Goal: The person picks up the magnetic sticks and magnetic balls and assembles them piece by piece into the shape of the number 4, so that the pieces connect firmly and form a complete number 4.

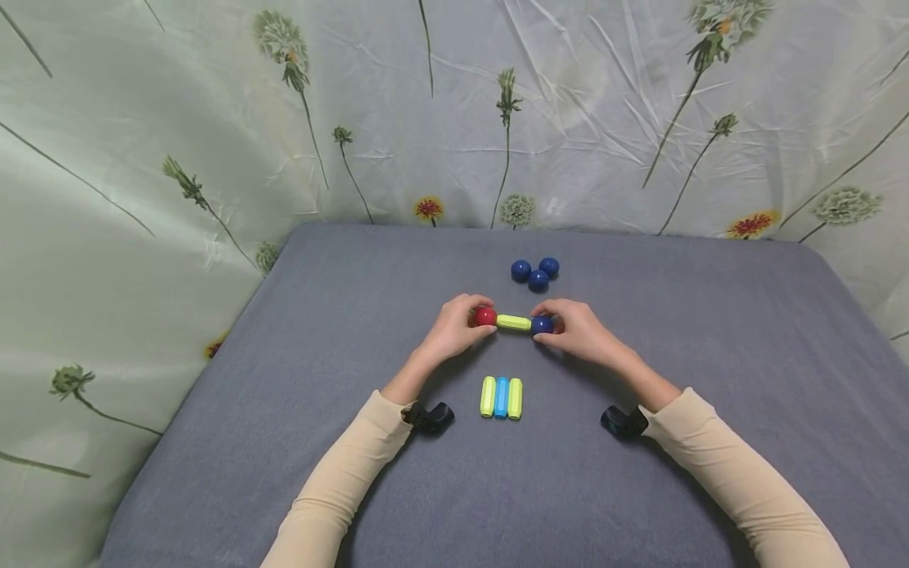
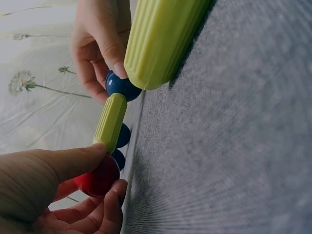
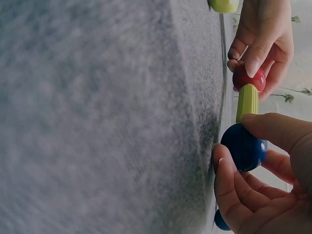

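Pale flower-printed curtain behind a grey cloth-topped table

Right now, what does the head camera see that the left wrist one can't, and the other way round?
Only the head view: the blue rod and beige sleeves.
Only the left wrist view: lower fingertips of the left hand by the red ball.
Both: that ball, a ridged lime rod and a blue ball in line.
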Tool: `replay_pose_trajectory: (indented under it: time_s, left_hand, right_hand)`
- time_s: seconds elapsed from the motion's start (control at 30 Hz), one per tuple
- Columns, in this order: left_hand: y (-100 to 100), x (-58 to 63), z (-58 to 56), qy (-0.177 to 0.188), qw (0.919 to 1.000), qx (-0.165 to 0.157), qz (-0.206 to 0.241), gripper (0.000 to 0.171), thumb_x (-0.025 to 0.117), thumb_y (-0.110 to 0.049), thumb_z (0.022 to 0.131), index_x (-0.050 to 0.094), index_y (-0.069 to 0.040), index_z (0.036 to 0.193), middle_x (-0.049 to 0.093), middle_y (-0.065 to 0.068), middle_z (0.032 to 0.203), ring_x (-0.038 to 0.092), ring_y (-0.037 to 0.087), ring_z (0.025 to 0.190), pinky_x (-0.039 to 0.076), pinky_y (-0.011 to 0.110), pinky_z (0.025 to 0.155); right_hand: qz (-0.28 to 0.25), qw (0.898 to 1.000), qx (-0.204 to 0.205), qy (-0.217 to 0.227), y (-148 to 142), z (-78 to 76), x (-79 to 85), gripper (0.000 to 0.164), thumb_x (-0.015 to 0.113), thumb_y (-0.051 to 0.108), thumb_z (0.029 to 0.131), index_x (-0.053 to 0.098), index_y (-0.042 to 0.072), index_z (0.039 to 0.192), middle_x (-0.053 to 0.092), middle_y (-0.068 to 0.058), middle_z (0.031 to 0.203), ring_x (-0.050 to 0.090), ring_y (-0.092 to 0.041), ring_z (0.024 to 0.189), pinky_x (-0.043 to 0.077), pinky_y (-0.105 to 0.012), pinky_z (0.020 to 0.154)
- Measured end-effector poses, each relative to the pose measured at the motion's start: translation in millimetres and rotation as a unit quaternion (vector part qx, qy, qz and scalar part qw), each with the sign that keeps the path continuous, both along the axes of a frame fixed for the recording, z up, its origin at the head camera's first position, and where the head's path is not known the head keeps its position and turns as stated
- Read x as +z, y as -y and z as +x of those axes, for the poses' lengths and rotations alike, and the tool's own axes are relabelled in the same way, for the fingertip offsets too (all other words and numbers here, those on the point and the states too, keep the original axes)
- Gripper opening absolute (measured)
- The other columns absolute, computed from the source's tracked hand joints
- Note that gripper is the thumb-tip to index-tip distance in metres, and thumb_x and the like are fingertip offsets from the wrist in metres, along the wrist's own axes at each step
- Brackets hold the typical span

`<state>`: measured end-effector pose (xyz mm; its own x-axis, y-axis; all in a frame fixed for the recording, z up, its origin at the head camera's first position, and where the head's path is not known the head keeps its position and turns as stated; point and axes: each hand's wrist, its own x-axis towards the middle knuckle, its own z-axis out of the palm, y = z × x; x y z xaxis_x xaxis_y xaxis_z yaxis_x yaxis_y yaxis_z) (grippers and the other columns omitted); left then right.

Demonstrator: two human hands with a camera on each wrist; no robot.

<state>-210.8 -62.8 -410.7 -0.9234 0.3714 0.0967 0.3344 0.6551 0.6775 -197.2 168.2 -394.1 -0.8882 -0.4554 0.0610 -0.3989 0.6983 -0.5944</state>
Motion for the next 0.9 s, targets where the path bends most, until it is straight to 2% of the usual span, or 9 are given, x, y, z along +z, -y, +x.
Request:
replay_pose_trajectory:
  time_s: [0.3,0.43,0.7,0.9]
  left_hand:
    - [2,-4.0,-5.9,-0.001,0.9997,0.016,0.019,0.043,0.069,-0.015,0.084,0.056,-0.003,0.124,0.061,0.018,0.112,0.058,0.025,0.09,0.049,0.036,0.08]
    - [1,-5.9,-9.0,0.003,0.9993,0.025,0.027,0.04,0.068,-0.013,0.085,0.057,-0.003,0.122,0.06,0.018,0.113,0.057,0.026,0.093,0.049,0.036,0.082]
    - [-3,-2.7,-13.8,0.009,0.9991,0.031,0.025,0.041,0.066,-0.012,0.086,0.057,-0.001,0.125,0.055,0.02,0.113,0.057,0.03,0.1,0.05,0.038,0.089]
    - [-7,-1.9,-17.0,0.01,0.9989,0.038,0.024,0.043,0.063,-0.01,0.088,0.055,-0.001,0.129,0.052,0.021,0.113,0.057,0.03,0.1,0.05,0.038,0.089]
  right_hand:
    - [-0.004,1.0,0.013,0.023,1,2.1,-1.8,0.036,0.071,0.012,0.08,0.061,0.002,0.114,0.065,-0.016,0.104,0.055,-0.01,0.069,0.045,-0.022,0.059]
    - [-0.013,0.999,0.025,0.03,3,3.7,-1.4,0.037,0.071,0.011,0.08,0.061,0.002,0.114,0.065,-0.015,0.102,0.055,-0.009,0.068,0.046,-0.021,0.059]
    - [-0.025,0.998,0.036,0.041,7,7.8,-0.9,0.037,0.07,0.009,0.08,0.06,0.002,0.115,0.065,-0.014,0.101,0.055,-0.008,0.067,0.046,-0.02,0.059]
    - [-0.035,0.997,0.038,0.05,13,8.4,-0.9,0.036,0.071,0.011,0.08,0.059,0.001,0.112,0.065,-0.015,0.101,0.056,-0.008,0.067,0.047,-0.02,0.059]
